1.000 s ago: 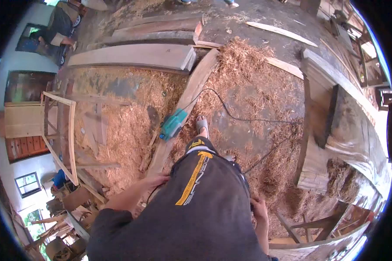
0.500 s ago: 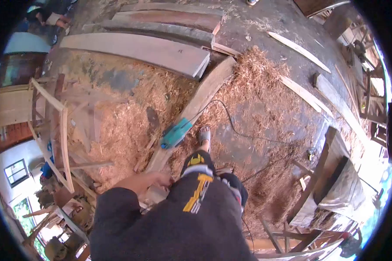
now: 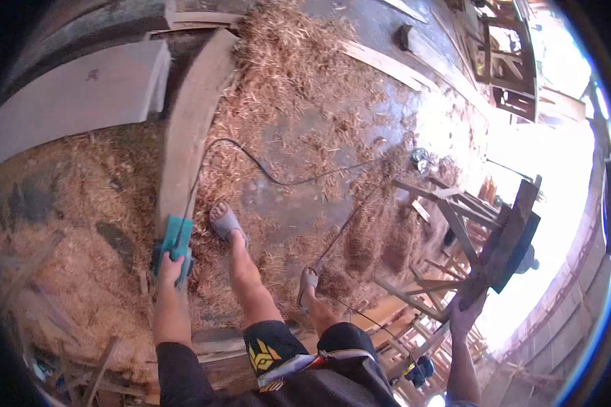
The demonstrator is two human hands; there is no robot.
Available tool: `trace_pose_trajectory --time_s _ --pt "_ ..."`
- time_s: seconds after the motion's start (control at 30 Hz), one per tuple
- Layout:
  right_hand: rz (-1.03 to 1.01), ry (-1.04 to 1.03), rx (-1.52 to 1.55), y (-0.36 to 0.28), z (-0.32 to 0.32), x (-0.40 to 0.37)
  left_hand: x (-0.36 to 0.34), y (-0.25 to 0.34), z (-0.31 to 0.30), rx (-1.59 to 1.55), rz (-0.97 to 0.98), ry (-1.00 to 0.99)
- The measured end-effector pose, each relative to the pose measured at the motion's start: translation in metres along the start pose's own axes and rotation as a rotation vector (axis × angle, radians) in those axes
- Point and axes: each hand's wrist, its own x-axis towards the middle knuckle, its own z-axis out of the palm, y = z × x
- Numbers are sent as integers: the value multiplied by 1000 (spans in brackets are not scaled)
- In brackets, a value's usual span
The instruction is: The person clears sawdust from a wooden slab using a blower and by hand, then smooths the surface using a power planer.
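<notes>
My left hand (image 3: pixel 172 266) is closed around the handle of a teal electric planer (image 3: pixel 178 232). The planer rests on a long, slightly curved wooden plank (image 3: pixel 191 122) lying on the floor, and a dark cord trails from it to the right. Far to the right, my right hand (image 3: pixel 463 317) grips the lower end of a dark wooden board (image 3: pixel 499 251), which sits against a wooden frame (image 3: pixel 458 217). Part of the right-hand fingers is hidden behind the wood.
Wood shavings (image 3: pixel 285 81) cover much of the floor. Thick pale boards (image 3: pixel 81 95) are stacked at the upper left. The power cord (image 3: pixel 271 178) crosses the floor near my sandalled feet (image 3: pixel 225 222). Narrow strips (image 3: pixel 387 66) lie at the upper right.
My left hand has moved from beside my leg onto the planer and taken hold of it. My right hand has come into view on the dark board. The view has swung right.
</notes>
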Motion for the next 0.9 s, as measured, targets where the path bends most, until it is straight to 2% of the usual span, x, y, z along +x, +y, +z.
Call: trace_pose_trajectory --time_s 0.07,0.13,0.2,0.3,0.4,0.5,0.57,0.6,0.67,0.73,0.77,0.8,0.83,0.9 --pt "18 -47 82 2 -2 3 7 7 2 57 -45 -169" --pt "60 -48 146 -2 -2 -1 19 11 7 171 -94 -164" --pt "32 -9 45 7 3 -6 16 30 -2 171 -202 -253" --pt "61 -17 -51 13 7 0 3 21 6 293 -93 -188" --pt "137 -94 -89 12 1 0 -40 29 0 173 74 -198" --pt "183 -96 -54 4 -8 -1 -109 81 -27 213 360 -203" --pt "234 -187 89 -5 -28 4 -165 140 -62 459 457 -200" --pt "211 -160 155 -6 -34 4 -189 165 -74 489 550 -215" --pt "136 -157 134 -35 -66 4 -239 223 -100 570 741 -236" --pt "-211 -97 491 -73 -112 -7 -306 290 -130 693 930 -235" --pt "-452 -17 824 -89 -96 -16 -340 320 -141 766 1013 -230" --pt "-476 -188 927 -111 -131 -29 -372 349 -148 818 1107 -217" --pt "-568 -450 823 -139 -153 -24 -403 380 -157 928 1195 -214" --pt "-670 -70 956 -166 -147 -50 -443 426 -162 1135 1459 -189"
